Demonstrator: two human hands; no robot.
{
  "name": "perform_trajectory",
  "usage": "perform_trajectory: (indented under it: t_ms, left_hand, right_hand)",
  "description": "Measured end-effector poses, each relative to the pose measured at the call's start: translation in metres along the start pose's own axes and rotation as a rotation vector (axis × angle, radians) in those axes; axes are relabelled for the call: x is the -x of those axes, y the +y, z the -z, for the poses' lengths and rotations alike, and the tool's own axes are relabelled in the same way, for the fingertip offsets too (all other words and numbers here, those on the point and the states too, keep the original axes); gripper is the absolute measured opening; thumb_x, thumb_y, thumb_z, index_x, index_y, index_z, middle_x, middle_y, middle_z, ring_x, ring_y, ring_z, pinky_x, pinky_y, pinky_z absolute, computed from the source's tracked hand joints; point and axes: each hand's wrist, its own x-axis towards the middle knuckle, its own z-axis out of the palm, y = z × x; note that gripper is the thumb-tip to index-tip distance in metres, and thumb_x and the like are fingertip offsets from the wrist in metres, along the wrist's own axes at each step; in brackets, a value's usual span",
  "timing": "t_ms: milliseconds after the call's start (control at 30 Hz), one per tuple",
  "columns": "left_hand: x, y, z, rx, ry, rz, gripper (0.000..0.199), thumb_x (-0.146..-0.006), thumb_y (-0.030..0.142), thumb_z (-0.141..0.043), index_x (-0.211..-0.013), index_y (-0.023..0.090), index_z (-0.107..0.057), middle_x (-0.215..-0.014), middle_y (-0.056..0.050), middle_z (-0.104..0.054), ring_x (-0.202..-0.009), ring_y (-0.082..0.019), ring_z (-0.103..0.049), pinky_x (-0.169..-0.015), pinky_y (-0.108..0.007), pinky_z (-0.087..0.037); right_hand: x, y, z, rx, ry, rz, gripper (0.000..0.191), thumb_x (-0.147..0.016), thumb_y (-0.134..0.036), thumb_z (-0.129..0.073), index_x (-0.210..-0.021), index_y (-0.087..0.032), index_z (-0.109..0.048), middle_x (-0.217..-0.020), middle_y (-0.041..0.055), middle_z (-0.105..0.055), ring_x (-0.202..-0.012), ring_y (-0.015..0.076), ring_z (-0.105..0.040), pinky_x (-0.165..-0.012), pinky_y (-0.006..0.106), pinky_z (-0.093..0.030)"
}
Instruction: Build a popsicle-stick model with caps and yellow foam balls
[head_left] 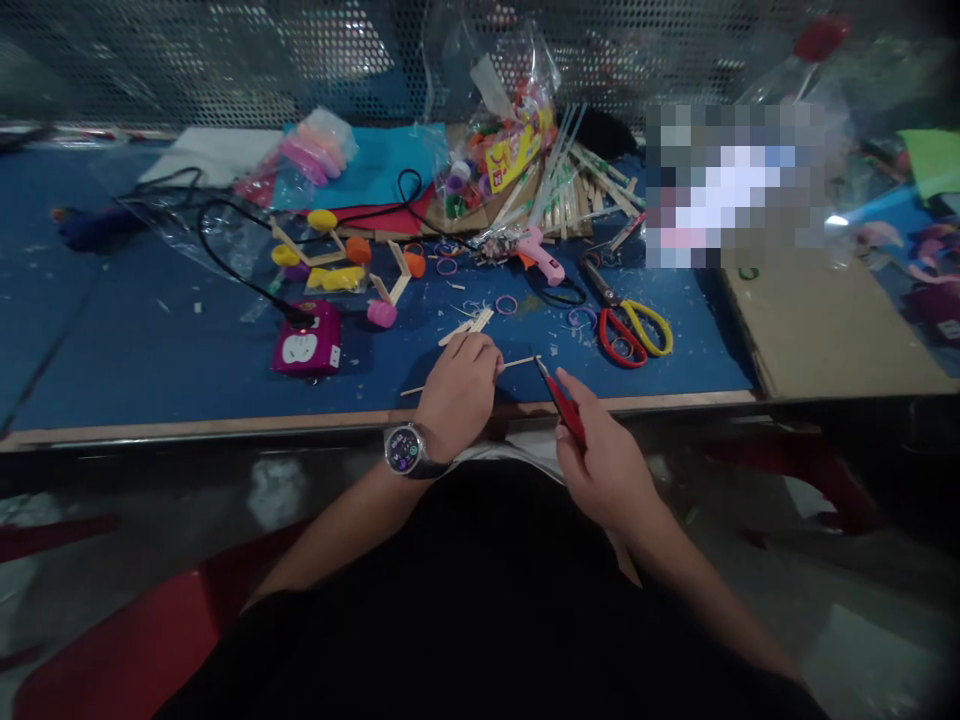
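Note:
My left hand (463,385), with a watch on its wrist, is closed over a thin wooden stick (519,362) at the table's front edge. One end of the stick pokes out to the left, the other to the right. In my right hand (606,455) is a red utility knife (564,405), its dark tip at the stick's right end; whether they touch is hard to tell. Several short wooden sticks (478,322) lie just beyond my left fingers. Scissors (626,315) with red and yellow handles rest beyond my right hand.
On the blue table (150,370) stand a purple adapter box (306,340) with a black cable, a pink glue gun (541,257) and stick-and-cap pieces (394,290). Plastic bags (510,150) and more sticks (562,200) lie behind. Cardboard (832,330) is at right.

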Motion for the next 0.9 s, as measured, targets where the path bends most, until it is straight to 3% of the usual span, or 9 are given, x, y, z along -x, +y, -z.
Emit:
perform_trajectory:
  t_ms: [200, 367, 700, 900]
  left_hand:
    - [0.009, -0.002, -0.005, -0.045, 0.01, -0.008, 0.026, -0.118, 0.01, -0.052, -0.111, 0.017, -0.075, -0.12, -0.015, -0.076, -0.117, -0.033, -0.067, -0.112, -0.052, -0.062]
    - [0.007, -0.007, 0.003, -0.054, -0.059, -0.028, 0.02, -0.118, 0.015, -0.058, -0.111, 0.015, -0.076, -0.12, -0.015, -0.075, -0.119, -0.034, -0.065, -0.116, -0.053, -0.06]
    - [-0.002, 0.007, 0.016, -0.224, -0.221, 0.045, 0.034, -0.121, 0.014, -0.043, -0.122, 0.012, -0.077, -0.132, -0.021, -0.076, -0.127, -0.04, -0.065, -0.106, -0.056, -0.057]
    - [-0.001, 0.001, 0.015, -0.173, -0.195, 0.023, 0.018, -0.119, 0.019, -0.059, -0.121, 0.014, -0.075, -0.131, -0.019, -0.076, -0.127, -0.038, -0.065, -0.108, -0.052, -0.056]
  right_hand:
    - [0.003, 0.004, 0.009, 0.023, 0.117, -0.02, 0.062, -0.118, -0.03, -0.05, -0.179, -0.02, -0.047, -0.166, 0.0208, -0.074, -0.145, 0.0359, -0.079, -0.117, 0.056, -0.069]
    - [0.003, 0.01, 0.006, -0.032, 0.193, 0.019, 0.059, -0.115, -0.027, -0.054, -0.174, -0.02, -0.053, -0.159, 0.02, -0.078, -0.136, 0.0356, -0.084, -0.113, 0.055, -0.071]
    - [0.003, 0.022, -0.001, -0.111, 0.233, 0.058, 0.06, -0.115, -0.026, -0.058, -0.175, -0.025, -0.054, -0.16, 0.0193, -0.078, -0.128, 0.0367, -0.087, -0.114, 0.061, -0.072]
    - [0.003, 0.024, -0.003, -0.11, 0.244, 0.061, 0.06, -0.114, -0.025, -0.059, -0.174, -0.023, -0.056, -0.156, 0.0185, -0.081, -0.131, 0.0369, -0.086, -0.117, 0.06, -0.072]
